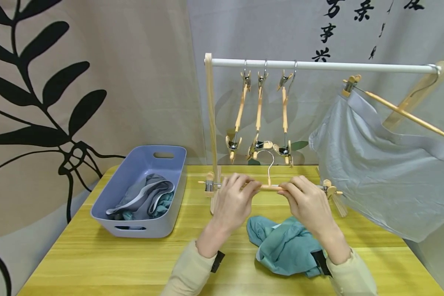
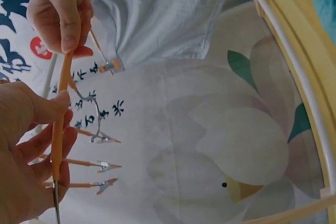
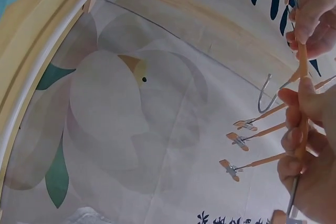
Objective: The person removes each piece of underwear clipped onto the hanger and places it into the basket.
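Both hands hold a wooden clip hanger point(image 1: 269, 187) level above the table, its metal hook pointing up between them. My left hand point(image 1: 234, 200) pinches the bar left of the hook. On the other side, my right hand point(image 1: 310, 202) grips it with thumb and fingers. A clip sits at each end of the bar, left point(image 1: 209, 183) and right point(image 1: 328, 188). Below the right hand lies a crumpled teal garment point(image 1: 286, 246) on the table. In the left wrist view the fingers of the left hand point(image 2: 37, 145) curl round the bar point(image 2: 62, 103).
A blue-purple basket point(image 1: 107, 216) with grey and teal cloth point(image 1: 144, 197) stands at the left. Behind the hands is a rack with a white rail point(image 1: 318, 65). Several clip hangers hang there, one at the right bearing a light grey garment point(image 1: 377, 164).
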The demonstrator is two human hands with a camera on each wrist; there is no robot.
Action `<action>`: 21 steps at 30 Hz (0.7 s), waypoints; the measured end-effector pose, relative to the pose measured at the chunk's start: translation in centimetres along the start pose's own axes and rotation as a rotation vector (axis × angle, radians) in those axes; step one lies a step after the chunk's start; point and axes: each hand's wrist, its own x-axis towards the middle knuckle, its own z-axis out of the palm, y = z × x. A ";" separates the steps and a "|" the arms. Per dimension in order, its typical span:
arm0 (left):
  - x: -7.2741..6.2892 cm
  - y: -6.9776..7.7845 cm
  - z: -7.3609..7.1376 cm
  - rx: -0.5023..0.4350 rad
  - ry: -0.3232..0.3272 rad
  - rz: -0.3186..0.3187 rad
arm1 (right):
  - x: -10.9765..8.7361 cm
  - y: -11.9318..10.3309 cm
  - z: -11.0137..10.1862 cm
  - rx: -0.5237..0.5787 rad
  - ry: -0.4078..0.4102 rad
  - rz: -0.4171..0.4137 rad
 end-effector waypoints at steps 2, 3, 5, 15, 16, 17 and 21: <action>0.0 0.1 0.1 -0.026 0.007 0.007 | -0.1 0.2 0.0 0.005 0.012 0.004; 0.0 0.2 0.1 -0.036 0.011 0.013 | -0.2 0.3 -0.1 0.004 0.012 0.012; -0.1 0.3 0.2 -0.051 0.021 0.029 | -0.3 0.6 -0.2 -0.002 0.013 0.029; -1.1 2.6 1.8 -0.089 -0.069 0.153 | -0.5 1.4 -0.3 -0.050 0.046 0.046; -1.4 2.9 2.1 -0.094 -0.135 0.147 | -0.5 1.4 -0.3 -0.051 0.049 0.049; -1.7 3.3 2.5 -0.096 -0.206 0.139 | -0.5 1.4 -0.3 -0.051 0.053 0.051; -3.1 4.4 4.5 -0.087 -0.517 0.113 | -0.4 1.5 -0.3 -0.053 0.081 0.048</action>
